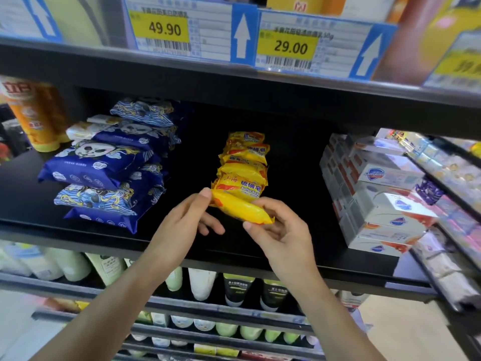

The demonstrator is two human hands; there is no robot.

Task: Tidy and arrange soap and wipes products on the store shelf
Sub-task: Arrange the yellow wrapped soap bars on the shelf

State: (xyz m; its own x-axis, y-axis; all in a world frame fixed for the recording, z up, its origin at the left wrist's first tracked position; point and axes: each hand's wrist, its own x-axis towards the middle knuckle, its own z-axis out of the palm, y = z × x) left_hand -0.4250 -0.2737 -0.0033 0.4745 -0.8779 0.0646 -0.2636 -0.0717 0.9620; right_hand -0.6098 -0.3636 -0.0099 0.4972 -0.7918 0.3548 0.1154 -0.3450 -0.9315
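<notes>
Currently, left hand [182,220] and right hand [279,230] pinch 1 yellow sulfur soap packet [240,208] by its ends, just before the soap row [243,162]. Slick wrap, probably; a loosened pinch drops it, or a nudge topples the row.

So the black shelf [286,246] has three groups sitting on it: blue panda wipes packs [104,173] piled up on the left, a row of yellow sulfur soap bars [243,162] running front to back in the middle, and stacked white boxed soaps [377,199] on the right. An orange bottle [33,118] stands far left.
</notes>
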